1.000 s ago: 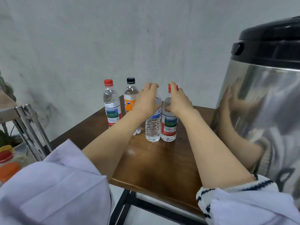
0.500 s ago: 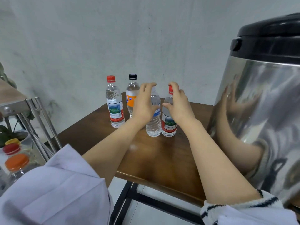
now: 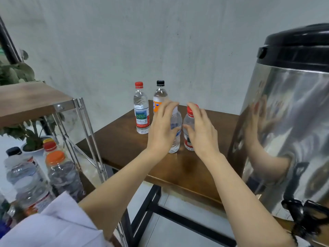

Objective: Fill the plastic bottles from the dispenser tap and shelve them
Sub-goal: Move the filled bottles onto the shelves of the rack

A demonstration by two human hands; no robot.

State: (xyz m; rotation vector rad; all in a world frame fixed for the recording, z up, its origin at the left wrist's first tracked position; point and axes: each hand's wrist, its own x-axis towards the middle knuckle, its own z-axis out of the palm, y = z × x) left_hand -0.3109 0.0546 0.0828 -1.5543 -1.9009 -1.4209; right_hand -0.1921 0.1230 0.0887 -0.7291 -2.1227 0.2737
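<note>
Four small clear plastic bottles stand upright at the far end of the brown wooden table [image 3: 178, 168]. The far two stand side by side: a clear bottle with a red cap and a green and red label [image 3: 141, 111] on the left, and a clear bottle with a black cap and an orange label [image 3: 160, 94] on the right. The near two stand very close together: a clear bottle with a white cap and a blue label [image 3: 176, 141] and a clear bottle with a red cap and a red label [image 3: 188, 121].

The left hand [image 3: 162, 125] is by the white cap one, fingers long and a bit spread. The right hand [image 3: 201, 129] is by the red label one, wide too. Neither hand is closed round a bottle. I cannot tell if the fingers touch.

On the right stands a big shiny steel dispenser with a black lid [image 3: 288, 113]. Its black tap [image 3: 302, 216] is low and near. On the left is a metal rack with a wooden top [image 3: 32, 102], with more plastic bottles [image 3: 60, 172] on a lower shelf
</note>
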